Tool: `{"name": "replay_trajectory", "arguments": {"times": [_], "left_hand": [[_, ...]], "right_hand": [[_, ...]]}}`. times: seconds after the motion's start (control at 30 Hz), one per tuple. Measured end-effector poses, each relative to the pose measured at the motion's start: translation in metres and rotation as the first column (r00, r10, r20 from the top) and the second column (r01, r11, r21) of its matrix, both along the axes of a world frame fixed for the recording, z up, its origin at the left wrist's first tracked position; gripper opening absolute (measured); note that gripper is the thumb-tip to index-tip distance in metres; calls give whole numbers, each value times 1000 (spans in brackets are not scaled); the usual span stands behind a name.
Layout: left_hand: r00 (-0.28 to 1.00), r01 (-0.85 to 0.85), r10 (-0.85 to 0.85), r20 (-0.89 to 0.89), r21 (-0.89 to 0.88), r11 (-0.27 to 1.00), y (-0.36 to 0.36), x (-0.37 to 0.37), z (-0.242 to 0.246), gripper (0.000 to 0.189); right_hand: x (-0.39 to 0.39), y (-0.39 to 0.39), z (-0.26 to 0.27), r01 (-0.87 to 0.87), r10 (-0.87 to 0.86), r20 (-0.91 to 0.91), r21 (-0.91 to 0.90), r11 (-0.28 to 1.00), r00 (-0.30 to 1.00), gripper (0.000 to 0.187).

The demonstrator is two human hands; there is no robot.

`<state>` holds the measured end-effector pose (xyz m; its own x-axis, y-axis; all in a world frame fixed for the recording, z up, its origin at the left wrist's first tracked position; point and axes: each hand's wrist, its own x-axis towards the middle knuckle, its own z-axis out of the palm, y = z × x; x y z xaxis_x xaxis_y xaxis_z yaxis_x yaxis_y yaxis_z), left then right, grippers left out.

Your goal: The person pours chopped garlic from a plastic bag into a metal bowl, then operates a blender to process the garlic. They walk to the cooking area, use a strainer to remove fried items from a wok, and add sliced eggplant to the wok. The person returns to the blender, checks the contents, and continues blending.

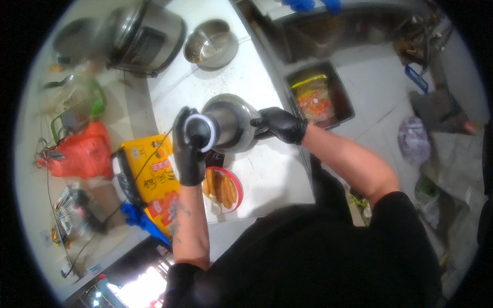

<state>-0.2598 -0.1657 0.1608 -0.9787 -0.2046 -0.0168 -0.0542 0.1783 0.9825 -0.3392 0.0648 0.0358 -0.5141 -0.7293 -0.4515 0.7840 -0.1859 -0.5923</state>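
My left hand [188,146], in a black glove, is closed around a dark cylindrical container with a white rim [200,133], held tilted over a pot. The pot [248,131] is round and metallic, with a dark handle towards the right. My right hand [283,125], also in a black glove, grips that handle. The pot's inside is largely hidden behind the container. Just below it on the white counter [269,177], a red-rimmed plate [238,188] holds several long, browned food sticks and a white spoon.
A steel bowl [217,54] with a utensil and a large electric cooker [150,42] stand beyond. At left are a yellow printed package [150,169], a red plastic bag [86,154] and a thin cable. A black bin [341,104] holding bagged food is at right, below the counter edge.
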Motion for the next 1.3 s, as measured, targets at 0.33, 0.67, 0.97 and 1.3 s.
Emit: {"name": "replay_trajectory", "arguments": {"times": [0.33, 0.67, 0.97, 1.3], "left_hand": [[933, -43, 7, -361, -92, 995, -3, 34, 64, 75], [682, -132, -24, -731, -156, 979, -4, 61, 162, 53], [765, 20, 185, -617, 309, 951, 16, 104, 222, 21], [555, -45, 166, -815, 170, 984, 11, 118, 236, 23]], "right_hand": [[-12, 17, 106, 135, -91, -562, 38, 990, 822, 58], [-19, 13, 247, 126, -164, -832, -115, 985, 531, 61], [-3, 14, 321, 105, -137, -973, -119, 987, 185, 41], [7, 8, 378, -10, -169, -981, -171, 985, 97, 42]]}}
